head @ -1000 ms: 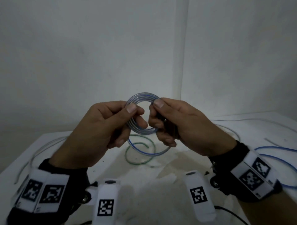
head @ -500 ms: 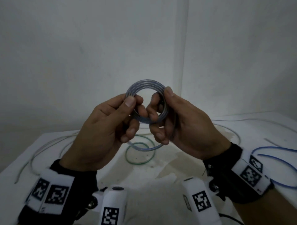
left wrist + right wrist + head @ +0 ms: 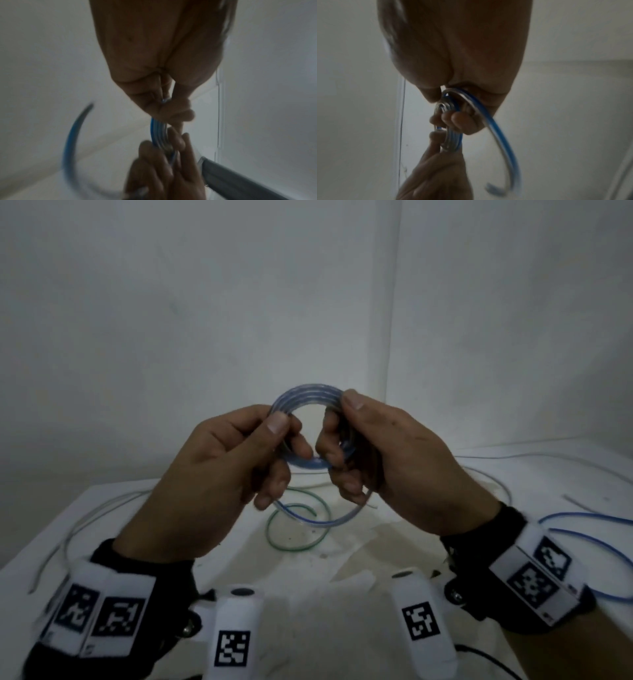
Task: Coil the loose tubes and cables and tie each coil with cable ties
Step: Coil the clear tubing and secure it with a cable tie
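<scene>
A clear tube with a blue stripe is wound into a small coil point(image 3: 308, 395) held up in the air above the table. My left hand point(image 3: 239, 460) pinches the coil's left side between thumb and fingers. On the coil's right side my right hand point(image 3: 383, 453) grips it with the thumb on top. The tube's loose tail point(image 3: 318, 520) curves down below both hands. In the left wrist view the coil point(image 3: 158, 129) runs edge-on between the two hands. From the right wrist the coil point(image 3: 452, 138) and the hanging tail point(image 3: 503, 142) show. I see no cable tie.
A green wire loop point(image 3: 294, 542) lies on the white table point(image 3: 308, 611) under the hands. Pale tubes point(image 3: 89, 518) trail off at the left. Blue cable point(image 3: 589, 539) lies at the right, and thin wires point(image 3: 534, 457) run along the back right. Walls meet in a corner behind.
Both hands have turned the coil and shifted their grips. The right thumb has moved onto the coil's upper right. The loose tail hangs shorter than a second ago.
</scene>
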A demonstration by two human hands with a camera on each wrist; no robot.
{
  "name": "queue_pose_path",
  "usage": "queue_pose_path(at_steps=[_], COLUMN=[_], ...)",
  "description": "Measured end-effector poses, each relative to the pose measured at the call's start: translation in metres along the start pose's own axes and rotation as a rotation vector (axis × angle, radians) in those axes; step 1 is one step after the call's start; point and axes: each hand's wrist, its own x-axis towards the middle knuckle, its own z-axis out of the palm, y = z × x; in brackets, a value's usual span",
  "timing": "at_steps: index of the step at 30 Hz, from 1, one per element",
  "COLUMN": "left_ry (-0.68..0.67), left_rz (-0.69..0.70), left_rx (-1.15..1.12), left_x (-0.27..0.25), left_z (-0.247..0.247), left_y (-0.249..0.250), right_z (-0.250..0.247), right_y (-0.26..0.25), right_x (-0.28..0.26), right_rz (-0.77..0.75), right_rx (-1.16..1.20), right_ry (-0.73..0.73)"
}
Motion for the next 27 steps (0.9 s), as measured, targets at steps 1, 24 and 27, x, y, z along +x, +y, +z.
queue_pose_path(at_steps=[1, 24, 27], left_ry=[0.031, -0.053, 0.006], left_rz=[0.010, -0.026, 0.010], left_rx=[-0.064, -0.015, 0.144], left_x=[0.000, 0.000, 0.001], left_z=[0.004, 0.001, -0.005], left_y=[-0.001, -0.001, 0.001], right_z=[0.003, -0.002, -0.004], right_y=[0.001, 0.002, 0.001], right_x=[0.001, 0.002, 0.001], right_rz=[-0.026, -0.041, -0.039], right_rx=[0.090, -0.030, -0.108], right_ry=[0.010, 0.001, -0.003])
